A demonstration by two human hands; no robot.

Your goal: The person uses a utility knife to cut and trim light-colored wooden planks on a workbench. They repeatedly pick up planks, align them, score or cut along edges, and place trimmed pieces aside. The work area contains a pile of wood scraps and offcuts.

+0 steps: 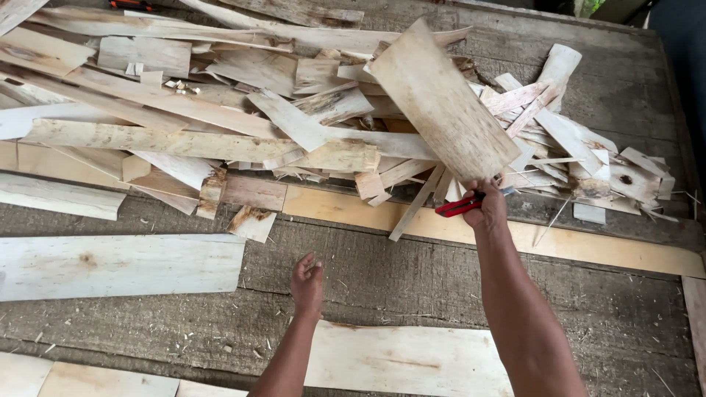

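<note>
My right hand [487, 206] grips the near end of a broad, pale sheet of wood veneer [441, 99] and holds it tilted up over the scrap pile. The same hand also holds a red-handled tool [457, 206], whose handles stick out to the left. My left hand [307, 283] hovers lower down over the grey plank surface, fingers loosely curled, holding nothing. It is nearest to a pale veneer sheet [397, 360] lying flat just below it.
A big heap of veneer scraps and strips [220, 110] covers the far half of the weathered plank floor [412, 283]. A long flat sheet [110, 266] lies at the left, a narrow yellowish strip [588, 246] runs to the right.
</note>
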